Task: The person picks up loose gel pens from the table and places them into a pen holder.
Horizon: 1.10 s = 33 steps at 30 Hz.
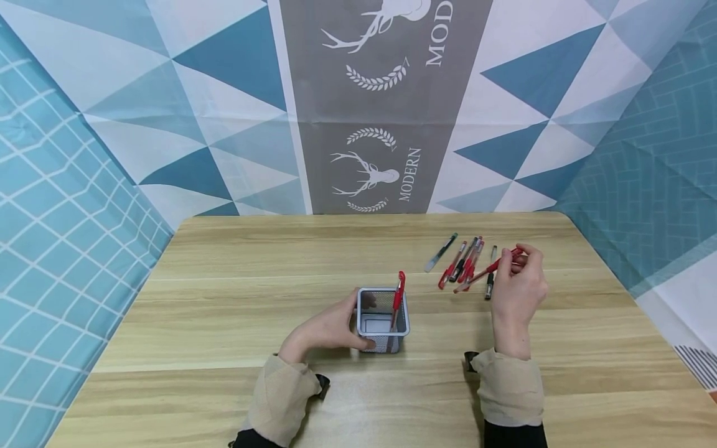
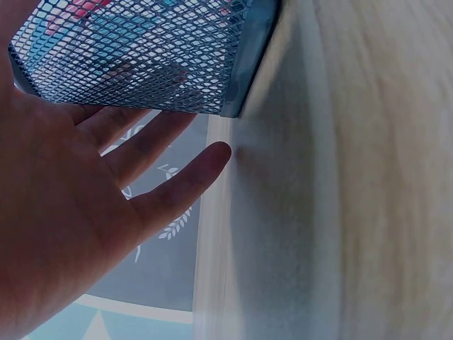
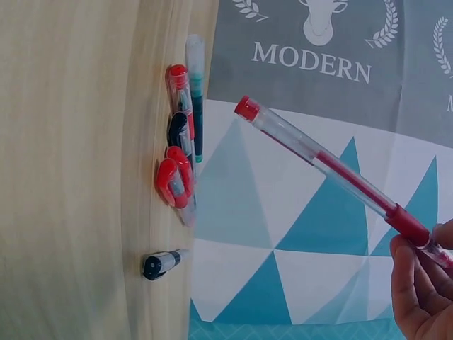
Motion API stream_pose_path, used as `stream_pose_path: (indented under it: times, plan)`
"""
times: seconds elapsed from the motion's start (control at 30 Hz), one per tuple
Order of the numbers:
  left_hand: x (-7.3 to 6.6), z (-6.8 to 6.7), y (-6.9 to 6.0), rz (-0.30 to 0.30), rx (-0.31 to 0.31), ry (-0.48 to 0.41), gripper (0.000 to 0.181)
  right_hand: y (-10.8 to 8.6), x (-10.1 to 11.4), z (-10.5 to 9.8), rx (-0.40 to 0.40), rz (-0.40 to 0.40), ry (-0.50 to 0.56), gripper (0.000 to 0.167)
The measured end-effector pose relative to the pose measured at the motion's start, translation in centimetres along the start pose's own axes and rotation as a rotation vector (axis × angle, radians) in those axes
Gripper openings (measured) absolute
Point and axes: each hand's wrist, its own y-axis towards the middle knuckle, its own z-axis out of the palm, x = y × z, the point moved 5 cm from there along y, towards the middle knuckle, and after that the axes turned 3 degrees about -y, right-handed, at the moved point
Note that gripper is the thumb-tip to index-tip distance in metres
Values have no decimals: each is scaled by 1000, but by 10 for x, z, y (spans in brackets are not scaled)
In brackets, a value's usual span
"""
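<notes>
Head view: the left hand's (image 1: 333,325) fingers clamp one mesh holder (image 1: 378,344) containing one tilted pen (image 1: 398,298); the right hand's (image 1: 518,295) pinch one red pen (image 3: 354,185); six loose pens (image 1: 463,261) lie nearby.

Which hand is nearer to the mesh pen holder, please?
Left. The left hand holds the mesh pen holder at its left side; the right hand is apart from it, farther right, pinching a red pen.

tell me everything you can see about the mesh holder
The holder is a square, open-topped box of silvery-grey mesh, seemingly metal, with a smooth, solid rim. It looks upright on the table, though whether its base lies fully flat is hard to tell. One red pen stands slanted inside on its right, poking above the rim. The left hand grips it from the left.
</notes>
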Motion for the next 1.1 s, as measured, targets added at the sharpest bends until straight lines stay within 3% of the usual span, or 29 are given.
stream_pose_path:
  times: [0.6, 1.1]
  plan:
    - [1, -1, 0, 10, -4, -20, 80, -3, 13, -1, -12, -52, 15, 32]
    - [1, 0, 0, -6, -6, 4, 79, -6, 21, -5, -9, -33, 97, 36]
